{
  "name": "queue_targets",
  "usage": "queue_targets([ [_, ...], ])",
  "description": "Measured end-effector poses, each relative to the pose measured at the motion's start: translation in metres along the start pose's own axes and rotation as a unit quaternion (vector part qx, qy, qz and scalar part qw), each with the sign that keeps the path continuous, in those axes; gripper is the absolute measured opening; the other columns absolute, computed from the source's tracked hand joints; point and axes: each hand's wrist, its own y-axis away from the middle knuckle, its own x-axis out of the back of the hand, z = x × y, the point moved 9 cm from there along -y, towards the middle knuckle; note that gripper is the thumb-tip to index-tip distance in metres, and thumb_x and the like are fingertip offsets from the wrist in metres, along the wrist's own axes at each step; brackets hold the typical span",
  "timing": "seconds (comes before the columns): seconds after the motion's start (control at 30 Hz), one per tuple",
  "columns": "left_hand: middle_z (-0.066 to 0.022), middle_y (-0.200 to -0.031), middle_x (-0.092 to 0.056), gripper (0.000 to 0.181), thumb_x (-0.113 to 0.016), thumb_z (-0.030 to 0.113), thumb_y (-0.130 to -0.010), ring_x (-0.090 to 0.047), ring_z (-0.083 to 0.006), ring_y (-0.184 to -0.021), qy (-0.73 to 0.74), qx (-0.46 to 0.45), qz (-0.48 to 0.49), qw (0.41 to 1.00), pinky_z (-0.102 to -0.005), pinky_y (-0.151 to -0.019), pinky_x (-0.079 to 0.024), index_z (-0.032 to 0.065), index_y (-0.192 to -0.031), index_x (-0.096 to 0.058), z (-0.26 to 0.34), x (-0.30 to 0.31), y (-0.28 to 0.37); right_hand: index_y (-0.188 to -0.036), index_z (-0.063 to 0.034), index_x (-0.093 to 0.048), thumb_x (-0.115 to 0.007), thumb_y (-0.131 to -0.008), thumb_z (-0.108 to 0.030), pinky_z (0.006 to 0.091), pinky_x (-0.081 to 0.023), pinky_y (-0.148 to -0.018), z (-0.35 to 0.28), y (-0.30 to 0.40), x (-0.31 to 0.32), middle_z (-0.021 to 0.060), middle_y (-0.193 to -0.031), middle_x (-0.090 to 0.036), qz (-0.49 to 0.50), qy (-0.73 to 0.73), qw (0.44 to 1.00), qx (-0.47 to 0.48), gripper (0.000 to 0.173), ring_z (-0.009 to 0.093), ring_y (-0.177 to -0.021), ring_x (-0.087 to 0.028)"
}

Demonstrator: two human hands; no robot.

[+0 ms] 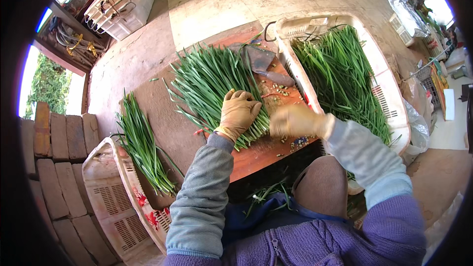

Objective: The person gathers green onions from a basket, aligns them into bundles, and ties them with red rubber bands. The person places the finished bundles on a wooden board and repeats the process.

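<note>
A thick bundle of garlic chives [210, 77] lies on the reddish board [247, 160], its pale stem ends toward me. My gloved left hand [239, 112] lies over the stems near those ends, fingers curled onto them. Just right of the stem ends, my gloved right hand [295, 121] is blurred by motion; its fingers look bent, and whether it holds anything cannot be made out. Beyond it rests a cleaver with a broad, dirty blade [255, 57] and a rounded wooden handle [280, 78]. Small cut stem pieces [282, 90] are scattered on the board around the handle.
A white plastic crate [384, 81] full of garlic chives [340, 77] stands at the right. A smaller bunch [144, 144] lies left, beside another plastic crate [114, 199]. Stacked bricks [61, 192] stand farther left. Stacked crates [125, 5] sit at the far left.
</note>
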Motion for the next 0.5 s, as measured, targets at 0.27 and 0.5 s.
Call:
queue_targets([
  [0.27, 0.0011, -0.132, -0.057, 0.027, -0.052, 0.033, -0.094, -0.049, -0.0222, -0.122, -0.002, -0.008, -0.003, 1.000, -0.0448, -0.110, -0.028, 0.0189, -0.100, -0.075, 0.005, -0.005, -0.002, -0.083, -0.0065, -0.063, -0.050, -0.089, -0.013, 0.0468, -0.053, -0.069, 0.089, -0.058, 0.007, 0.0174, -0.081, -0.067, 0.226, 0.326, 0.915, -0.077, 0.016, 0.035, -0.080, -0.067],
  [0.5, 0.0051, -0.121, -0.064, 0.027, -0.053, 0.033, -0.094, -0.052, -0.0219, -0.121, -0.003, -0.017, 0.019, 1.000, -0.0441, -0.109, -0.029, 0.0232, -0.114, -0.069, 0.003, -0.007, -0.001, -0.099, -0.0092, -0.069, -0.056, -0.082, -0.016, 0.0442, -0.053, -0.082, 0.077, -0.049, -0.011, 0.0178, -0.095, -0.070, -0.103, 0.299, 0.935, -0.158, 0.022, 0.035, -0.093, -0.068],
])
